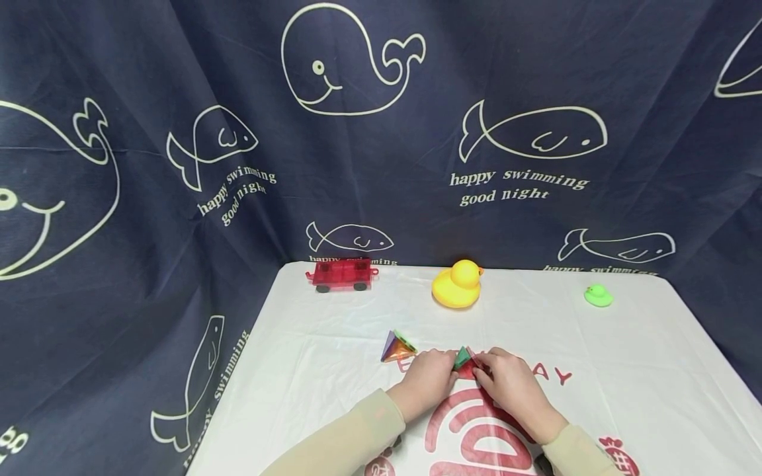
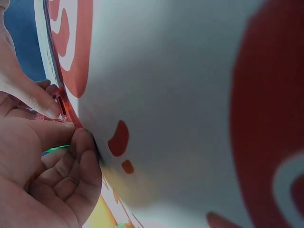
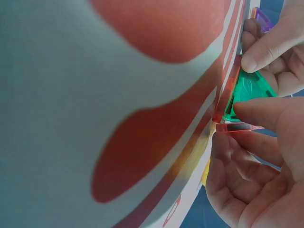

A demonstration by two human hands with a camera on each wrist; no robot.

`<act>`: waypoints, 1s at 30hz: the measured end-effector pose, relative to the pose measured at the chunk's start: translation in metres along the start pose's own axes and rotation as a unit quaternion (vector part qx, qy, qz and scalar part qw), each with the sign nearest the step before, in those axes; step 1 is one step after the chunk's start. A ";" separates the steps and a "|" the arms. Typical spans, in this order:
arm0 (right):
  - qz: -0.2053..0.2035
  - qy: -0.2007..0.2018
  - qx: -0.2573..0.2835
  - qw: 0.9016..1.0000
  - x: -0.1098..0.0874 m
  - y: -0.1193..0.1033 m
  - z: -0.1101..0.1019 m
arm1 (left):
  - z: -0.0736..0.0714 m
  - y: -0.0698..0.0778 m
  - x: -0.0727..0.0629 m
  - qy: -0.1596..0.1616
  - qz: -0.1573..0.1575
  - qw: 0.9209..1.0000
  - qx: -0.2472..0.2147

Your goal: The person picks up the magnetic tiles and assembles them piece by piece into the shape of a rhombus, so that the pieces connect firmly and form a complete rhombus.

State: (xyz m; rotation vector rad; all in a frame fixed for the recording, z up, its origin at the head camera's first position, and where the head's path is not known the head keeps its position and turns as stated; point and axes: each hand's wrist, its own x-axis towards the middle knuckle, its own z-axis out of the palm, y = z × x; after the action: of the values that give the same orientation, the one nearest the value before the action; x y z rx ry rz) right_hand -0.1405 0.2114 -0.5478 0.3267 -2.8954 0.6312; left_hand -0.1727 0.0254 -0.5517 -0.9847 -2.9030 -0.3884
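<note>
Both hands work close together on translucent magnetic tiles at the middle of the white table. A green triangular tile (image 1: pixel 462 357) stands tilted up from a red tile (image 1: pixel 467 373) lying on the cloth. My left hand (image 1: pixel 430 375) pinches the tiles from the left; its thumb presses the corner of the green tile (image 3: pixel 252 90) in the right wrist view. My right hand (image 1: pixel 513 380) grips another red tile (image 3: pixel 236 127) at the right side, its thumb tip against the green one. In the left wrist view the left fingers hide much of the green tile.
A small pyramid of purple, orange and green tiles (image 1: pixel 397 348) stands left of the hands. Along the back are a red toy wagon (image 1: pixel 342 275), a yellow duck (image 1: pixel 457 285) and a small green duck (image 1: pixel 598 295). A dark blue curtain (image 1: pixel 381 165) hangs behind the table.
</note>
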 end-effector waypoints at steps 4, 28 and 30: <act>0.008 0.001 0.012 1.000 -0.001 0.001 0.000 | 0.001 -0.002 0.001 0.000 -0.006 1.000 -0.020; 0.012 -0.057 0.045 0.997 -0.002 0.024 -0.014 | -0.048 -0.074 -0.004 0.074 0.064 0.993 -0.060; 0.004 -0.054 0.044 0.998 0.000 0.026 -0.015 | -0.054 -0.083 -0.007 0.095 0.067 0.990 -0.076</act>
State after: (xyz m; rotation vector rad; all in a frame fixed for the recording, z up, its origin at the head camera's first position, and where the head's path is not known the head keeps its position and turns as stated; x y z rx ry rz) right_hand -0.1448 0.2408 -0.5447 0.3717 -2.9774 0.7674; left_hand -0.2195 -0.0559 -0.5188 -1.0886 -2.6525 -0.6648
